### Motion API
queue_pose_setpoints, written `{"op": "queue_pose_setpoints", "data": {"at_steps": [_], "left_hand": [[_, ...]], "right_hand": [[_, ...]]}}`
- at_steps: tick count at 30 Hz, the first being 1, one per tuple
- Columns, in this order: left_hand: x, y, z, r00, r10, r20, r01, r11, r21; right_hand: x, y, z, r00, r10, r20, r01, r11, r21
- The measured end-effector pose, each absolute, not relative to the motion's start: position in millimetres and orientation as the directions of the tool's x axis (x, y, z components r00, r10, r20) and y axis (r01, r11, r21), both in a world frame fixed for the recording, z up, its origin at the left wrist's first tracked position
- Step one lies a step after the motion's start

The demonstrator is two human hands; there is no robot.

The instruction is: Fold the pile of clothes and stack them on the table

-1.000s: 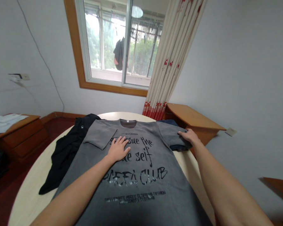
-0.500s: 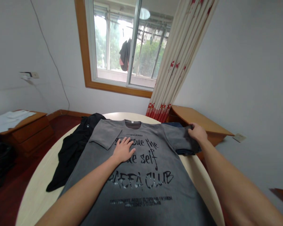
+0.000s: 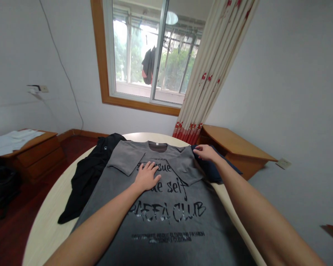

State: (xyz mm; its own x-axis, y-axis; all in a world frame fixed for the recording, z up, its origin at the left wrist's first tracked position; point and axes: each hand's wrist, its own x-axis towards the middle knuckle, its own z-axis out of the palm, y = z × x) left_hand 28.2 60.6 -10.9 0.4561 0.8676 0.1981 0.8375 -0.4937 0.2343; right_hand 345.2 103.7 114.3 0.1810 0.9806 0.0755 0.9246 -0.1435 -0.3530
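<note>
A grey T-shirt [image 3: 166,199] with black lettering lies spread face up, its neck at the far side. Both of its short sleeves are folded inward over the chest. My left hand [image 3: 147,176] rests flat on the lettering, fingers spread, between the two sleeves. At the outer fold of the right sleeve [image 3: 184,166] is my right hand [image 3: 207,152], its fingers loosely bent and no cloth visibly gripped. Dark blue folded cloth [image 3: 222,164] lies beneath and beyond that hand, partly hidden by the forearm.
The round pale table [image 3: 47,210] carries a black garment [image 3: 90,177] left of the shirt. A wooden desk [image 3: 235,144] stands close behind on the right, beside a curtain [image 3: 211,74]. At left, a low wooden cabinet [image 3: 41,151] holds white sheets, near a black bag [image 3: 2,184].
The right sleeve, stretched outward before, now lies folded over the chest. My right hand has moved left with it and let go of its end. My left hand stays in place.
</note>
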Motion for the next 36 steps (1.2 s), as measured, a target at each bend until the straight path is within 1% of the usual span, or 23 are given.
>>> {"op": "queue_pose_setpoints", "data": {"at_steps": [3,6,11,16,20,23,27,30,32,33,35,36], "left_hand": [[28,59,-8,0.461,0.866,0.194,0.834,-0.497,0.240],[29,58,-7,0.454,0.869,0.198,0.834,-0.493,0.248],[29,58,-7,0.453,0.866,0.212,0.832,-0.496,0.247],[30,57,-6,0.450,0.868,0.211,0.831,-0.493,0.257],[31,57,-4,0.446,0.871,0.205,0.831,-0.489,0.266],[31,58,-3,0.446,0.872,0.203,0.832,-0.488,0.266],[30,58,-4,0.451,0.872,0.192,0.830,-0.489,0.269],[30,58,-4,0.451,0.872,0.190,0.829,-0.488,0.273],[31,58,-5,0.451,0.872,0.192,0.828,-0.489,0.276],[31,59,-5,0.451,0.871,0.193,0.827,-0.489,0.277],[31,59,-5,0.449,0.872,0.193,0.827,-0.488,0.278],[31,59,-5,0.448,0.873,0.192,0.828,-0.486,0.278]], "right_hand": [[351,118,92,0.232,0.972,-0.028,0.936,-0.231,-0.266],[352,135,76,0.289,0.956,-0.058,0.923,-0.294,-0.247],[346,165,61,0.328,0.944,-0.025,0.908,-0.323,-0.266],[348,186,67,0.316,0.949,-0.008,0.916,-0.308,-0.257],[360,197,82,0.341,0.940,0.023,0.925,-0.331,-0.188],[368,199,89,0.376,0.923,0.078,0.922,-0.365,-0.129],[369,192,81,0.417,0.895,0.160,0.908,-0.416,-0.046],[364,187,70,0.418,0.891,0.178,0.904,-0.427,0.017],[362,186,65,0.388,0.902,0.191,0.913,-0.405,0.054],[362,186,64,0.347,0.917,0.198,0.926,-0.368,0.080],[366,190,65,0.205,0.963,0.177,0.960,-0.233,0.156],[369,192,66,0.121,0.982,0.144,0.969,-0.149,0.197]]}}
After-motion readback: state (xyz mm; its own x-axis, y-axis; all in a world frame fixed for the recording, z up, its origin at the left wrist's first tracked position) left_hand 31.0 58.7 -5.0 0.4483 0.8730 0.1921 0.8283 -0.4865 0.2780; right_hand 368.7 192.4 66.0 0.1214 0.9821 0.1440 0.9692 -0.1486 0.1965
